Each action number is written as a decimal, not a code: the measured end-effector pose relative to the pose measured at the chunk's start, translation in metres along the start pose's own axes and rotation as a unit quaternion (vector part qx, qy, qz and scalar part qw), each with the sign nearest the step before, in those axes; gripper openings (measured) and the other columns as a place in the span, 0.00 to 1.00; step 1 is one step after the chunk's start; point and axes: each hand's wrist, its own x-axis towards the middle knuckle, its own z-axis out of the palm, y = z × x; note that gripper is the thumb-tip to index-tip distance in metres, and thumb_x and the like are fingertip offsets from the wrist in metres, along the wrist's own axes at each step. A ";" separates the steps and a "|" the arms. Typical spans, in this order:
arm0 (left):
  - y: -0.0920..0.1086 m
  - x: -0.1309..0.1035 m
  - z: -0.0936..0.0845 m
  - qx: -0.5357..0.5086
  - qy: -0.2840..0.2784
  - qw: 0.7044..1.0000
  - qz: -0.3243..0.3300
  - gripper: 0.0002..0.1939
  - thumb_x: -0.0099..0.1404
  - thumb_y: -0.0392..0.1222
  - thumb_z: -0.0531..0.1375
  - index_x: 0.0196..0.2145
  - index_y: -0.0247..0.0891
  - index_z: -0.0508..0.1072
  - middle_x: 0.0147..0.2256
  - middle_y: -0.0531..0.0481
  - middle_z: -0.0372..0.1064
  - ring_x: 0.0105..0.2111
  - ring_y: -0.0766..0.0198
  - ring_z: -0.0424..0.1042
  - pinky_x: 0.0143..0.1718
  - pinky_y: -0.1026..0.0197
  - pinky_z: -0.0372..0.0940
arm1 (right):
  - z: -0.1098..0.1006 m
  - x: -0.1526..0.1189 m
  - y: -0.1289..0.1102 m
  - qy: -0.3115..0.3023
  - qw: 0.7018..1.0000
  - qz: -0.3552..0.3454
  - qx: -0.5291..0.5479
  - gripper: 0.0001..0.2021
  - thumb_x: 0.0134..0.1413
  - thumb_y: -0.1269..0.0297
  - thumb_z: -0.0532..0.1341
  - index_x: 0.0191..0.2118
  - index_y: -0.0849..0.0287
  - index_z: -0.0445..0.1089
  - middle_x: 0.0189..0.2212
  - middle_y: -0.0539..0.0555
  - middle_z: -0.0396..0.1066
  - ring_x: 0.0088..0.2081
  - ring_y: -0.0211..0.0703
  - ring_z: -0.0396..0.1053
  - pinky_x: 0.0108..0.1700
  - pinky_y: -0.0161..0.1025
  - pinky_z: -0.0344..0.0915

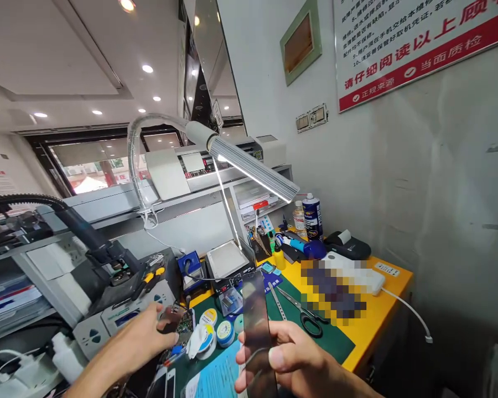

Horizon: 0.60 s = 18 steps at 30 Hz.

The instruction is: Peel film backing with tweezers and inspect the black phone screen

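Note:
A dark, glossy phone screen panel [255,320] stands upright in my right hand [301,356], its thumb on the front and its fingers wrapped round behind. My left hand [147,334] reaches over a pile of small circuit boards [186,326] at the left of the green mat [332,345]. Its thumb and forefinger are apart, with a blurred brownish patch between them that I cannot make out. Solder spools [225,333] sit between the two hands. Below them lies a blue printed sheet [216,376].
Scissors [305,315] and tweezers [277,300] lie right of the panel. A lamp [253,168] hangs over the yellow desk [388,284]. At the back stand a square heating plate [226,258] and a blue can [312,217]. Soldering equipment [128,312] is at left; a power strip [375,279] lies right.

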 end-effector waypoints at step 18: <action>0.041 -0.101 0.081 -0.715 0.021 0.699 0.010 0.44 0.58 0.45 0.70 0.66 0.46 0.55 0.57 0.44 0.75 0.57 0.54 0.71 0.60 0.57 0.61 | -0.023 0.054 -0.088 -0.076 0.906 0.028 -0.416 0.29 0.44 0.55 0.76 0.53 0.57 0.75 0.45 0.56 0.77 0.47 0.54 0.74 0.51 0.50 0.69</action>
